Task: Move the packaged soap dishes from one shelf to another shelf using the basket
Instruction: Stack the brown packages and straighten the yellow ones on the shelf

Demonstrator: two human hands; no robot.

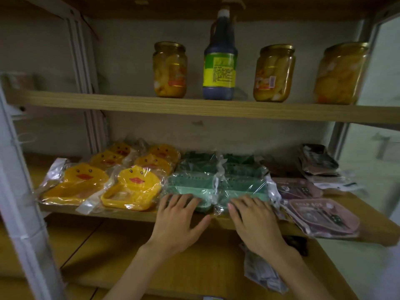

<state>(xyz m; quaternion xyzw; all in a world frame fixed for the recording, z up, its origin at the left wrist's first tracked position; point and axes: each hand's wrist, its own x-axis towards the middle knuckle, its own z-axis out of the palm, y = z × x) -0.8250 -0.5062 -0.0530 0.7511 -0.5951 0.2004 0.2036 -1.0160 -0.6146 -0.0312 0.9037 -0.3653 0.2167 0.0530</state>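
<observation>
Packaged soap dishes lie in rows on the middle wooden shelf (138, 215): yellow duck-shaped ones (132, 188) on the left, green ones in the middle, pink-purple ones (322, 215) on the right. My left hand (179, 219) rests with spread fingers on the front left green package (190, 185). My right hand (253, 219) lies flat on the front right green package (242, 185). Both hands are at the shelf's front edge. No basket is in view.
The upper shelf (194, 108) carries three jars of yellow fruit (170, 69) and a dark bottle (219, 61). More dark packages (318, 161) are stacked at the back right. A white metal post (23, 204) stands left. Plastic packets (262, 271) lie on the lower shelf.
</observation>
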